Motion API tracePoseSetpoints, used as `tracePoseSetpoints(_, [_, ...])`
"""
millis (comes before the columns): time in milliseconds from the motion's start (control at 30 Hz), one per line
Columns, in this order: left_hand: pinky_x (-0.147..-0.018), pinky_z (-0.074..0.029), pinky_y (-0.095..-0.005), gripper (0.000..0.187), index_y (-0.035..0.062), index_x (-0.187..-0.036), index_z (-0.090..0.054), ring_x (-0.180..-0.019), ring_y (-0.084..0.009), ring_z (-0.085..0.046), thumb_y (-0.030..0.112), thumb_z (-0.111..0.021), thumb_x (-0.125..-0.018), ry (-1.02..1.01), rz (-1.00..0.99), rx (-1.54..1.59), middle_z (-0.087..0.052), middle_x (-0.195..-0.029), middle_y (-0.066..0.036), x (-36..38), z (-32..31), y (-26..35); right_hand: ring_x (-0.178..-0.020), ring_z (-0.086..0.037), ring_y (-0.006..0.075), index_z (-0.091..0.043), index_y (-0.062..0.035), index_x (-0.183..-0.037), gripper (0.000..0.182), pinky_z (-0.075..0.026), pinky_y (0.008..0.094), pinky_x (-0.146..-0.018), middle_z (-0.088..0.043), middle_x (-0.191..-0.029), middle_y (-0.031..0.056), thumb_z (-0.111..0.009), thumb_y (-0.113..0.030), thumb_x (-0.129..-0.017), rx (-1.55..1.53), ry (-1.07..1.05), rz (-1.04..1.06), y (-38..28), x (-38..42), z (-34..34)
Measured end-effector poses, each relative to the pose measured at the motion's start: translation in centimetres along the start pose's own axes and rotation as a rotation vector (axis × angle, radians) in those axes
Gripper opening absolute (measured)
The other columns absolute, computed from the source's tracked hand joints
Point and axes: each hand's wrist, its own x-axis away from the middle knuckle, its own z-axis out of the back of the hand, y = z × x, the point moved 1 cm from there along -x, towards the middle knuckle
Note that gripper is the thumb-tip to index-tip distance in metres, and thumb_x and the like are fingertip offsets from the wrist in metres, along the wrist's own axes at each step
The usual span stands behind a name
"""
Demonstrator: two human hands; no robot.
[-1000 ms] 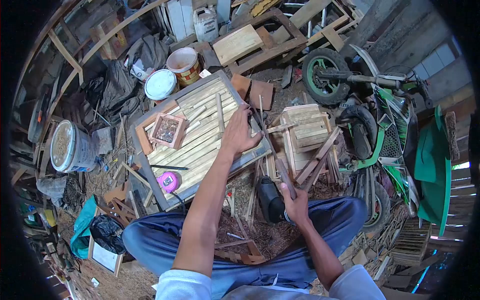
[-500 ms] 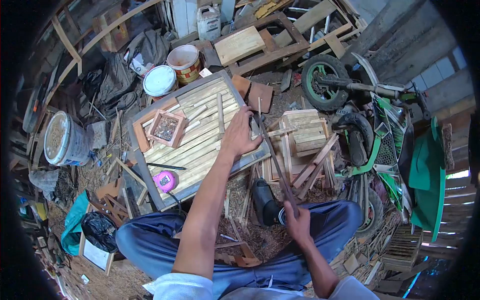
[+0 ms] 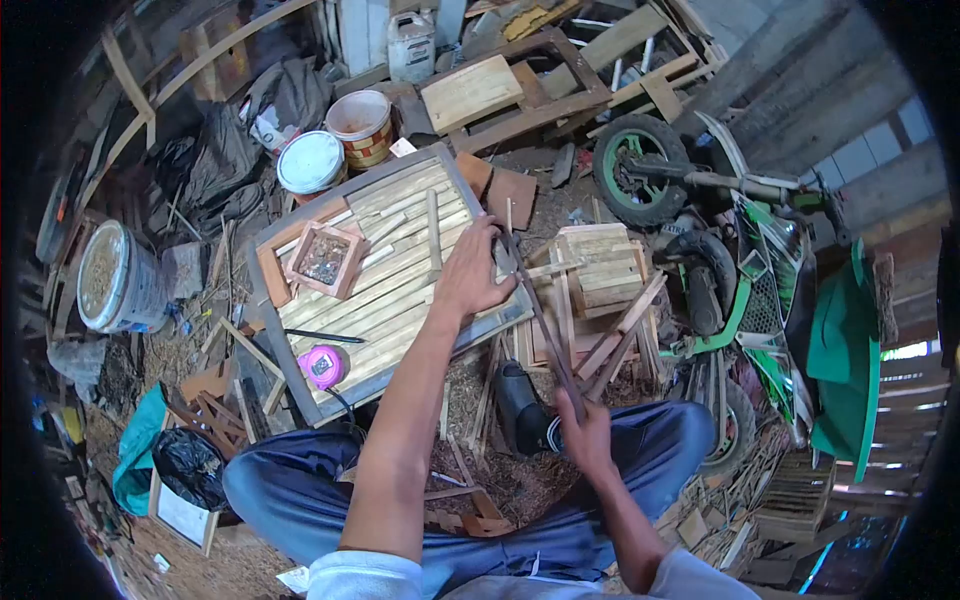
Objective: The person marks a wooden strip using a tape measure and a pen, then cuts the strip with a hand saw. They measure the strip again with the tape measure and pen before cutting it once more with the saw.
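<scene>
A framed wooden panel (image 3: 400,290) of light slats with a grey border lies in front of me. My left hand (image 3: 472,268) presses on its right edge, fingers curled over the border near a light stick (image 3: 550,269) that juts out to the right. My right hand (image 3: 585,435) is wrapped round the lower end of a long dark saw (image 3: 545,325), whose narrow blade runs up to the panel's edge beside my left hand. On the panel are a small wooden box (image 3: 326,259) of nails, a pink tape measure (image 3: 323,366), a black pencil (image 3: 323,336) and loose strips.
Right of the panel stands a slatted wooden piece (image 3: 600,265) among loose sticks. A green motorbike (image 3: 745,300) and a green chair (image 3: 843,360) are farther right. Buckets (image 3: 361,128) stand behind the panel; another bucket (image 3: 120,277) is at the left.
My right hand and the saw's handle end have moved slightly down and nearer to me. My left hand keeps its place on the panel. The whole view has shifted a little.
</scene>
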Motion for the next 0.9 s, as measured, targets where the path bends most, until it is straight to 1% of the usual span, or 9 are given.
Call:
tracePoseSetpoints(167, [-0.115, -0.028, -0.0429, 0.076, -0.0045, -0.127, -0.040, -0.135, -0.0403, -0.035, 0.032, -0.075, -0.071, 0.037, 0.005, -0.015, -0.038, -0.142, -0.027, 0.2, -0.5, -0.2, -0.054, -0.040, 0.0085, -0.056, 0.0068, -0.063, 0.051, -0.037, 0.0345, -0.049, -0.042, -0.050, 0.0038, -0.062, -0.034, -0.094, 0.044, -0.019, -0.091, 1.2, 1.9, 0.5])
tracePoseSetpoints(267, [-0.116, -0.026, -0.0414, 0.074, -0.0035, -0.126, -0.041, -0.138, -0.0371, -0.033, 0.029, -0.077, -0.070, 0.035, 0.014, -0.012, -0.038, -0.144, -0.024, 0.1, -0.8, -0.4, -0.052, -0.042, 0.0102, -0.058, 0.0065, -0.064, 0.053, -0.038, 0.0359, -0.049, -0.042, -0.049, 0.0056, -0.061, -0.038, -0.093, -0.068, 0.056, 0.117, -0.9, -3.5, -2.3])
tracePoseSetpoints(333, [-0.116, -0.026, -0.0417, 0.074, -0.0032, -0.126, -0.042, -0.138, -0.0369, -0.033, 0.029, -0.077, -0.070, 0.022, 0.018, -0.015, -0.037, -0.144, -0.024, -0.1, -0.6, -0.3, -0.053, -0.047, 0.0122, -0.060, 0.0074, -0.068, 0.053, -0.040, 0.0381, -0.051, -0.045, -0.050, 0.0081, -0.061, -0.040, -0.093, -0.003, 0.017, 0.048, -3.2, -6.4, -3.3])
tracePoseSetpoints(433, [-0.116, -0.026, -0.0427, 0.079, -0.0031, -0.130, -0.038, -0.138, -0.0380, -0.033, 0.032, -0.076, -0.070, 0.000, 0.011, -0.027, -0.037, -0.145, -0.025, 0.0, -0.5, -0.4, -0.053, -0.047, 0.0134, -0.060, 0.0076, -0.070, 0.053, -0.040, 0.0393, -0.051, -0.046, -0.050, 0.0084, -0.062, -0.040, -0.092, -0.013, -0.003, -0.027, -3.0, -6.3, -3.0])
tracePoseSetpoints(533, [-0.115, -0.028, -0.0430, 0.089, -0.0042, -0.139, -0.031, -0.135, -0.0410, -0.035, 0.031, -0.076, -0.071, 0.010, 0.000, -0.016, -0.036, -0.144, -0.027, 0.1, -0.4, -0.4, -0.051, -0.043, 0.0124, -0.058, 0.0074, -0.064, 0.055, -0.039, 0.0379, -0.050, -0.044, -0.049, 0.0079, -0.061, -0.038, -0.094, -0.018, 0.049, 0.093, -1.7, -0.7, -0.7])
tracePoseSetpoints(600, [-0.114, -0.028, -0.0427, 0.089, -0.0041, -0.139, -0.030, -0.134, -0.0408, -0.035, 0.031, -0.076, -0.071, -0.001, 0.032, -0.019, -0.036, -0.144, -0.028, 0.3, -0.5, -0.2, -0.053, -0.042, 0.0097, -0.057, 0.0073, -0.067, 0.052, -0.039, 0.0359, -0.050, -0.043, -0.051, 0.0069, -0.061, -0.037, -0.094, 0.026, -0.033, -0.084, 0.6, 2.5, 0.4])
tracePoseSetpoints(667, [-0.118, -0.023, -0.0418, 0.073, -0.0046, -0.126, -0.042, -0.139, -0.0352, -0.031, 0.032, -0.074, -0.072, -0.031, 0.075, 0.027, -0.036, -0.145, -0.024, 0.1, -0.3, -0.1, -0.055, -0.041, 0.0083, -0.057, 0.0070, -0.067, 0.051, -0.039, 0.0350, -0.050, -0.043, -0.052, 0.0060, -0.061, -0.036, -0.094, 0.009, -0.038, -0.109, 0.6, 2.7, 0.5])
tracePoseSetpoints(733, [-0.117, -0.024, -0.0419, 0.073, -0.0047, -0.126, -0.042, -0.139, -0.0359, -0.031, 0.031, -0.074, -0.071, 0.002, 0.041, 0.007, -0.036, -0.145, -0.025, 0.2, -0.3, -0.3, -0.056, -0.041, 0.0081, -0.057, 0.0067, -0.067, 0.051, -0.038, 0.0347, -0.049, -0.042, -0.053, 0.0049, -0.062, -0.036, -0.094, -0.045, -0.008, -0.139, -0.3, 1.2, -0.4])
tracePoseSetpoints(900, [-0.116, -0.026, -0.0425, 0.072, -0.0026, -0.125, -0.042, -0.137, -0.0387, -0.033, 0.027, -0.075, -0.069, -0.015, 0.025, 0.004, -0.037, -0.143, -0.026, -0.2, -0.7, -0.6, -0.052, -0.046, 0.0130, -0.060, 0.0068, -0.069, 0.054, -0.039, 0.0373, -0.051, -0.046, -0.051, 0.0066, -0.059, -0.041, -0.094, -0.038, 0.068, 0.112, -3.9, -6.9, -3.4])
